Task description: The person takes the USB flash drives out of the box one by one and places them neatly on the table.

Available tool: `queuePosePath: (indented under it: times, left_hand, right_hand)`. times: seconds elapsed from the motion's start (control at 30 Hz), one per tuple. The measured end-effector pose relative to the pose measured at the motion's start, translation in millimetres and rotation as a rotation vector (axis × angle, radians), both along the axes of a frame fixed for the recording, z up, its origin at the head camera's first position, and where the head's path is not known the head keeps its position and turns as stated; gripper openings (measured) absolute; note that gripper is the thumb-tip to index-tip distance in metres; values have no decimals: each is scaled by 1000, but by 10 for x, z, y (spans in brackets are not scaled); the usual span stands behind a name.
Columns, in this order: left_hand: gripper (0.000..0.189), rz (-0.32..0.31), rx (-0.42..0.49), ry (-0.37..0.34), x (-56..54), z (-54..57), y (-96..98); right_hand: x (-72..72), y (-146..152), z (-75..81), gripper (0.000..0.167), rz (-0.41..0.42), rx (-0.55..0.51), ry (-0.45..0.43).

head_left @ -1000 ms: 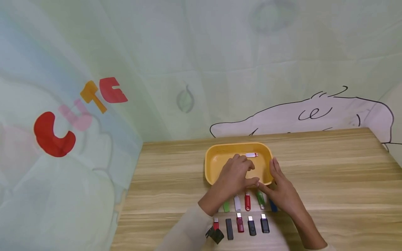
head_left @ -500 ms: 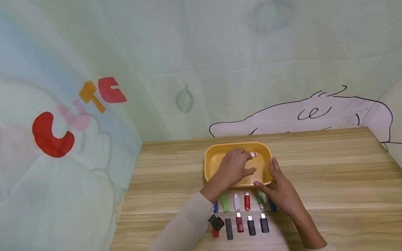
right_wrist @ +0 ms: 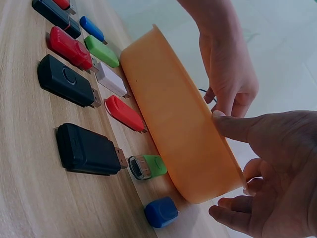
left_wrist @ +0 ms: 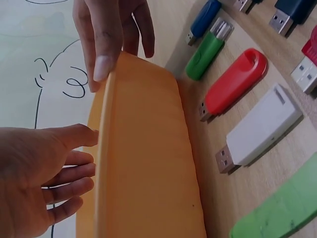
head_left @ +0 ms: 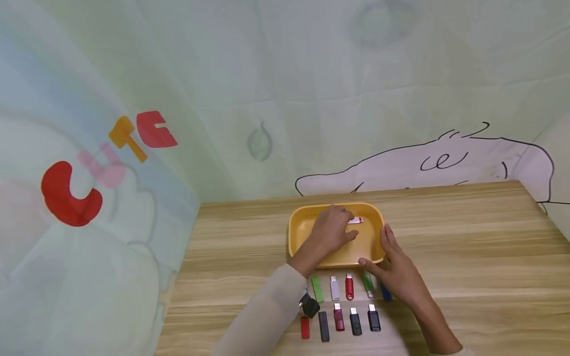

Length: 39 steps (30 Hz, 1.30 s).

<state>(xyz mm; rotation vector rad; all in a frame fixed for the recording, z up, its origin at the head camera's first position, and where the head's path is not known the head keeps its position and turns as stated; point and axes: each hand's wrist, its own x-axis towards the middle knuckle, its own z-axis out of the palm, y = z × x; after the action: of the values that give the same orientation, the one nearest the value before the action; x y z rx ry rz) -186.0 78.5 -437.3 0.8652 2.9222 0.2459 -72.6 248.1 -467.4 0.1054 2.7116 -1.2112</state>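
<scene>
A yellow plastic tray (head_left: 291, 237) stands on the wooden table. Inside it, near the back wall, lies a white and red USB stick (head_left: 357, 220). My left hand (head_left: 330, 230) reaches over the tray, fingertips beside that stick and partly covering it; thumb and fingers are apart, and contact cannot be made out. With straight fingers along the tray's right end and the thumb on its front rim, my right hand (head_left: 403, 277) rests against the front right corner. In the right wrist view the right thumb (right_wrist: 235, 126) lies over the rim.
Two rows of USB sticks lie in front of the tray, among them a red one (head_left: 349, 287), a white one (head_left: 335, 288), a light green one (head_left: 317, 289) and a black one (head_left: 374, 319). The left sleeve (head_left: 271, 306) passes over the rows' left end. A printed cloth (head_left: 249, 99) hangs behind the table.
My left hand has moved from the tray's front rim, by the right thumb, back towards the white and red stick, now partly covering it. The right hand has stayed at the corner.
</scene>
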Motion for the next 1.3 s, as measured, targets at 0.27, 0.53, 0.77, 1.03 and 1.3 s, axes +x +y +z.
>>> queuePosePath:
  times: [0.27,0.53,0.77,1.03,1.3]
  left_hand:
    - [41,32,-48,-34,-75,-64,51]
    - [41,32,-69,-22,-111,-163,108]
    - [34,35,-97,-25,-138,-215,117]
    - [29,22,-115,-24,-156,-284,132]
    - [25,3,-150,2,-145,-313,183]
  right_hand:
    - [-1,-9,1,105,-6,2,-7]
    - [2,-9,-5,105,-3,2,6]
    - [6,1,-13,104,3,3,22]
    - [4,4,-9,105,2,12,16]
    - [7,8,-10,103,2,8,10]
